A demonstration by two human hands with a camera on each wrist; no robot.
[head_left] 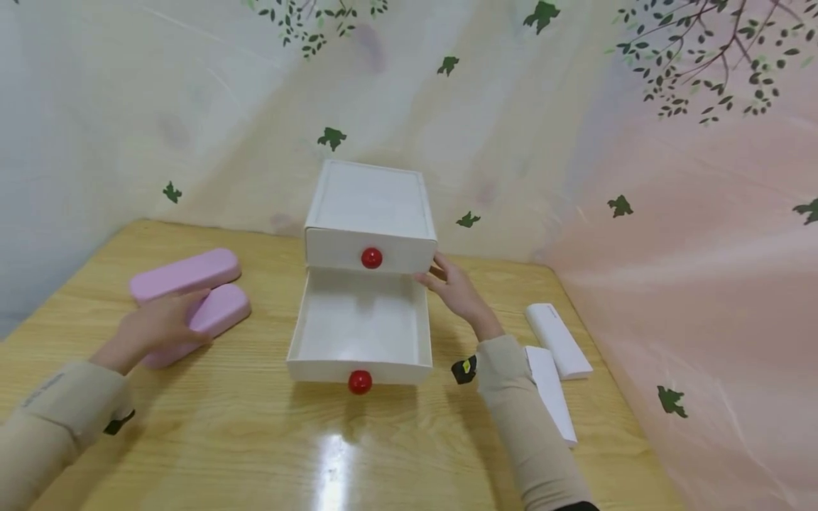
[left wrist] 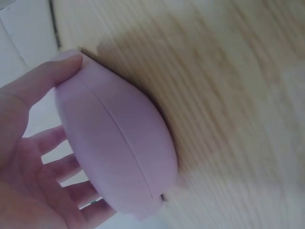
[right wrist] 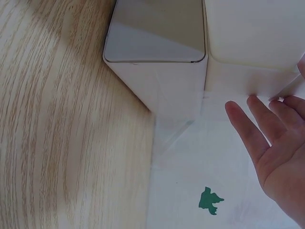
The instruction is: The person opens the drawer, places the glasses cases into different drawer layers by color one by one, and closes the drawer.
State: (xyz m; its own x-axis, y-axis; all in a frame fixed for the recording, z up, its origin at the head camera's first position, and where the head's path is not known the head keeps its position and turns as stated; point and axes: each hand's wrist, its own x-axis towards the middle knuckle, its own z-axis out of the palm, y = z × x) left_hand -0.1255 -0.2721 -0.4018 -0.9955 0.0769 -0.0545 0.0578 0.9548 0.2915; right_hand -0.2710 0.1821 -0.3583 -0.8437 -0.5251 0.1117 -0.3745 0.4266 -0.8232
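On the left of the table, my left hand (head_left: pixel 156 326) grips a pink glasses case (head_left: pixel 220 310), its thumb on one side and fingers on the other. In the left wrist view the case (left wrist: pixel 114 138) shows a lengthwise seam and lies against the wood. A second pink case (head_left: pixel 185 275) lies just behind it. A white two-drawer box (head_left: pixel 373 199) stands in the middle. Its lower drawer (head_left: pixel 358 333) is pulled out, with bare floor; the upper one is closed. My right hand (head_left: pixel 459 289) rests on the box's right side with extended fingers, also in the right wrist view (right wrist: pixel 281 138).
Red round knobs sit on the upper drawer (head_left: pixel 372 257) and lower drawer front (head_left: pixel 360 382). Two long white objects (head_left: pixel 557 341) lie at the right, one partly behind my right sleeve (head_left: pixel 524 419). A leaf-printed curtain (head_left: pixel 255 128) hangs behind the wooden table (head_left: pixel 255 440).
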